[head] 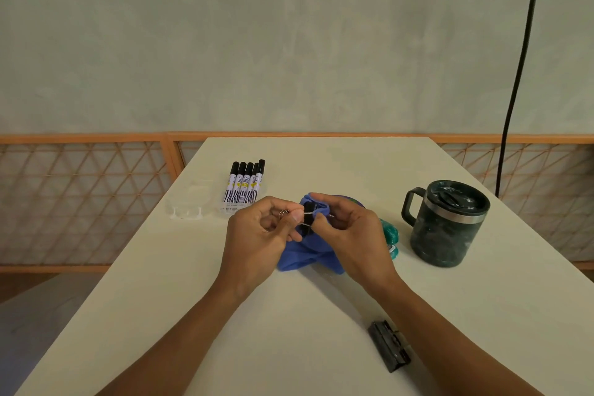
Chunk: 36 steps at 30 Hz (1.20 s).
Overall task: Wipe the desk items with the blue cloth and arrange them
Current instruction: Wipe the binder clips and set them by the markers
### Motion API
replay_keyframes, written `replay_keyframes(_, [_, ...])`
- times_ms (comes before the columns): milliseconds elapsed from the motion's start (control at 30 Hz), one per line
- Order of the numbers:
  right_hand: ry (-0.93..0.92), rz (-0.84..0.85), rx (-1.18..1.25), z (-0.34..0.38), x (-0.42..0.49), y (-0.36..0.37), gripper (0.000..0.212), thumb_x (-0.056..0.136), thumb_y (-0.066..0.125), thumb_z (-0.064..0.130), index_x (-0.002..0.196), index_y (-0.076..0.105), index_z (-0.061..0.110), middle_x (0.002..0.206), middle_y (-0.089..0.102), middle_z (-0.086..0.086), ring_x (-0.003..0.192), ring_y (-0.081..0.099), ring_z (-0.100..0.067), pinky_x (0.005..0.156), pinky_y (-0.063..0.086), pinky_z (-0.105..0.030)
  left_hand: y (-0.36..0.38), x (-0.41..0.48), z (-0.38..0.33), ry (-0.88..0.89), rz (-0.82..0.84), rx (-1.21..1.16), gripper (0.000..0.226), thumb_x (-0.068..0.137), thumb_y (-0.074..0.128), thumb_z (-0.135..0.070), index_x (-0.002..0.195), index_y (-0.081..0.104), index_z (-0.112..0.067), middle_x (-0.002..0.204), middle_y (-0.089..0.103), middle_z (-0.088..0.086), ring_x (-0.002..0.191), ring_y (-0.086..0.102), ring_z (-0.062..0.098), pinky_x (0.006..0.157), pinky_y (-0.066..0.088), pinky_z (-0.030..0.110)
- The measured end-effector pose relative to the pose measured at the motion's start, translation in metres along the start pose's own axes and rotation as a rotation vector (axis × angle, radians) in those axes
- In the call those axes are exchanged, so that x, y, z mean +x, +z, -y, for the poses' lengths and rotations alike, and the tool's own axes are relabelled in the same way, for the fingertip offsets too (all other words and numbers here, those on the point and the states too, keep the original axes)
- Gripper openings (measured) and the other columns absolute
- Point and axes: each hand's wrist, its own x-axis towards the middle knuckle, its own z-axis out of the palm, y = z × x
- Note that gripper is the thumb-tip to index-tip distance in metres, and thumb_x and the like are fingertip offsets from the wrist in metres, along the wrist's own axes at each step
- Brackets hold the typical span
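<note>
Above the middle of the white desk (289, 315), my left hand (257, 241) pinches the wire handles of a black binder clip (309, 212). My right hand (350, 235) holds the blue cloth (305, 255) wrapped against the clip's black body; the cloth hangs down to the desk. Several black-capped markers (246, 183) lie side by side at the back left. A dark green mug (448, 225) with a lid stands at the right. Another black binder clip (390, 346) lies near the front right, partly behind my right forearm.
A clear plastic holder (189, 202) sits left of the markers. A green roll-like item (390, 235) lies between my right hand and the mug. A black cable (517, 74) hangs down the wall at the right. A wooden lattice rail (80, 196) runs behind the desk.
</note>
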Motion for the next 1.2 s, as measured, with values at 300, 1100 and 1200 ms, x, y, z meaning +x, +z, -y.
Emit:
replay_keyframes(300, [-0.007,0.089,0.024,0.0,-0.002,0.003,0.058,0.09,0.071,-0.012,0.142,0.066,0.015,0.127,0.077,0.01,0.116,0.074,-0.008,0.096,0.059,-0.023,-0.001,0.001,0.0,-0.026,-0.042,-0.039,0.005,0.098,0.078,-0.016,0.103,0.079,-0.016,0.08,0.08,0.002,0.071,0.078,0.021,0.072,0.062,0.024])
replay_keyframes(1100, [0.217,0.124,0.258,0.004,0.004,-0.009,0.024,0.104,0.068,0.02,0.125,0.076,0.011,0.116,0.081,-0.01,0.109,0.077,-0.032,0.101,0.06,-0.05,-0.01,0.01,-0.003,-0.137,-0.066,-0.166,0.011,0.098,0.078,-0.016,0.107,0.08,-0.01,0.086,0.082,0.004,0.068,0.074,0.015,0.073,0.061,0.022])
replay_keyframes(1200, [0.229,0.118,0.264,0.004,0.005,-0.011,0.024,0.101,0.072,0.017,0.123,0.076,0.009,0.116,0.081,-0.012,0.11,0.077,-0.034,0.1,0.061,-0.049,-0.011,0.011,-0.002,-0.121,-0.078,-0.147,0.01,0.098,0.078,-0.018,0.106,0.08,-0.012,0.085,0.082,0.006,0.068,0.075,0.016,0.073,0.061,0.022])
